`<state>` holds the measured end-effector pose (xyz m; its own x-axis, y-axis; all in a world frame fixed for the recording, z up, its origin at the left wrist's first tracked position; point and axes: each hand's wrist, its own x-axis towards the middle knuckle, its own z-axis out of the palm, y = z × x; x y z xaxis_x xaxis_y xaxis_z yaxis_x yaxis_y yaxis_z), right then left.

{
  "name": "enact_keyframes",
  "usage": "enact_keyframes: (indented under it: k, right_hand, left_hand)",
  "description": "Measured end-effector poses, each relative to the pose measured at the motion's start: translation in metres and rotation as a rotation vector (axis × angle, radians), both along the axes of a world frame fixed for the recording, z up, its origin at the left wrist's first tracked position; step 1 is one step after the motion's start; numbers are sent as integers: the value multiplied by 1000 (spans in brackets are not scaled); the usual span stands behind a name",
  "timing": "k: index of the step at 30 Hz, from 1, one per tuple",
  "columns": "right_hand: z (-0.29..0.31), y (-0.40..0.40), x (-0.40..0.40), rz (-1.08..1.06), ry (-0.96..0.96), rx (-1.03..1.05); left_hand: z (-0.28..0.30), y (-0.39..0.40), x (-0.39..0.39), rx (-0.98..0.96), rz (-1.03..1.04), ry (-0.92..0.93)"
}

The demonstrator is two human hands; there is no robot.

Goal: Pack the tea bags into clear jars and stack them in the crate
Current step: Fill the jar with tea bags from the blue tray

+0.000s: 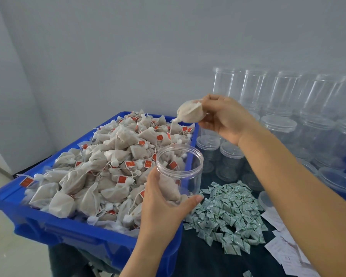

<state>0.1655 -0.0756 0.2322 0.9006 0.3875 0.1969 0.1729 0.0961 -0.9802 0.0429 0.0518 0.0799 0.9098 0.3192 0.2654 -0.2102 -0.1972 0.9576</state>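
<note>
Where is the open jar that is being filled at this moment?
In the head view the open jar is low at centre, held by the left hand over the blue crate's right edge, below the right hand.

The left hand (160,206) grips an open clear plastic jar (179,172) beside the blue plastic crate (54,226) heaped with tea bags; the right hand (224,118) pinches a beige mesh tea bag (191,112) above it.
</note>
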Motion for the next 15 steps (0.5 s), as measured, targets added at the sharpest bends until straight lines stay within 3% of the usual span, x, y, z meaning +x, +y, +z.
enact_keyframes:
  k: [8, 15]
  right_hand:
    - [35, -13, -33, 85, -129, -9]
    - [22, -4, -41, -14, -308, -439]
  left_hand:
    - [2, 0, -1, 2, -1, 15]
    - [1, 0, -2, -6, 4, -5]
